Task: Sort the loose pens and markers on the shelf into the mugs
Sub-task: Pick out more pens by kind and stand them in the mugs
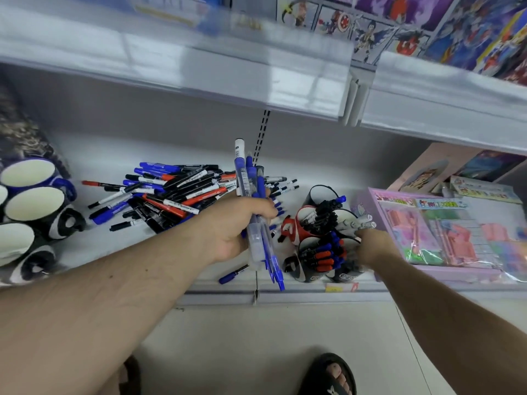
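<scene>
Left hand grips bundle of blue pens above shelf middle. Right hand at filled mugs on right, seems holding grey markers; grip blurred, cannot tell. Big loose pile lies left of centre, one blue pen near edge. Empty mugs far left. Judgement: maybe half done, pile left.

We see a smooth, painted-looking shelf with a glossy clear plastic strip on the edge above. The pens have clear and blue plastic barrels; the mugs look like glazed ceramic, matt cream inside. The pink stationery set sits under shiny film.
</scene>
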{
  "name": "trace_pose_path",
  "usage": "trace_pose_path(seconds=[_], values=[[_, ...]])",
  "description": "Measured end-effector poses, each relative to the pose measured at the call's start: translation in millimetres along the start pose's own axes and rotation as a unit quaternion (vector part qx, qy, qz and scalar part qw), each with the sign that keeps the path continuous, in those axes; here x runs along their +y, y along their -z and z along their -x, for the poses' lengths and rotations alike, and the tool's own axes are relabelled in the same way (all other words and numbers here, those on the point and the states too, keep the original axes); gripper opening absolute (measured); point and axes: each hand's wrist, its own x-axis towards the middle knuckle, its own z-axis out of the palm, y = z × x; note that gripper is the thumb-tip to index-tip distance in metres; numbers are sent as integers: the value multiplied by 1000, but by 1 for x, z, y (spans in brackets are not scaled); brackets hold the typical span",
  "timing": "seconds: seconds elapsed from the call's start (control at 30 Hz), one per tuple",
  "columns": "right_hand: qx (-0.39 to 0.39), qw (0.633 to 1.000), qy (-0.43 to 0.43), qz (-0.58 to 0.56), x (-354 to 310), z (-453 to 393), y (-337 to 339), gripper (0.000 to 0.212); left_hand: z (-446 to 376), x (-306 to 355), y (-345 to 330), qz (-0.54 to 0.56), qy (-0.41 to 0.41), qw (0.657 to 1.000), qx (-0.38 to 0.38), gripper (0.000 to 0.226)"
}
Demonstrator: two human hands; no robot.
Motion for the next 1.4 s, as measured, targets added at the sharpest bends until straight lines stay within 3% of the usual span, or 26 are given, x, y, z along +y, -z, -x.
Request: trace_pose_path(seconds=[0.13, 0.23, 0.33, 0.4, 0.47, 0.53, 0.63, 0.73, 0.8, 0.87, 0.97, 1.03, 1.1, 1.27, 1.4], values=[[130, 968, 33, -213, -39, 40, 46, 17, 8, 7, 0, 7, -19, 999, -33, 23], [120, 873, 98, -462, -89, 105, 82, 19, 11, 11, 1, 5, -41, 999, -18, 23], [145, 791, 188, -564, -126, 168, 83, 6, 11, 13, 2, 40, -60, 997, 24, 20], [195, 787, 243, -533, -140, 195, 71, 19, 11, 12, 2, 67, -66, 994, 46, 17], [235, 807, 288, -460, -149, 206, 57, 44, 13, 11, 2, 89, -57, 992, 67, 9], [258, 822, 308, -403, -156, 207, 48, 54, 14, 10, 3, 100, -35, 991, 76, 15], [302, 829, 290, -369, -160, 201, 42, 44, 18, 9, 5, 146, 7, 988, 45, 21], [348, 802, 262, -409, -162, 200, 45, 30, 29, 7, 5, 155, 12, 988, 2, 19], [310, 794, 205, -481, -169, 203, 53, 21, 35, 6, 4, 146, -5, 989, -30, 21], [223, 772, 106, -585, -180, 206, 59, 19, 41, 8, 2, 134, -37, 989, -44, 22], [106, 667, 6, -737, -198, 214, 73, 26, 43, 12, 4, 113, -71, 991, -27, 30], [51, 599, -35, -799, -200, 217, 88, 28, 42, 15, 5, 111, -81, 990, -20, 22], [49, 567, -61, -820, -195, 217, 99, 30, 39, 18, 8, 129, -80, 988, -10, 11], [223, 679, 17, -699, -164, 215, 98, 26, 26, 17, 19, 181, -49, 978, 92, 12], [253, 747, 133, -601, -162, 223, 81, 19, 21, 9, 20, 203, -21, 967, 152, 4]])
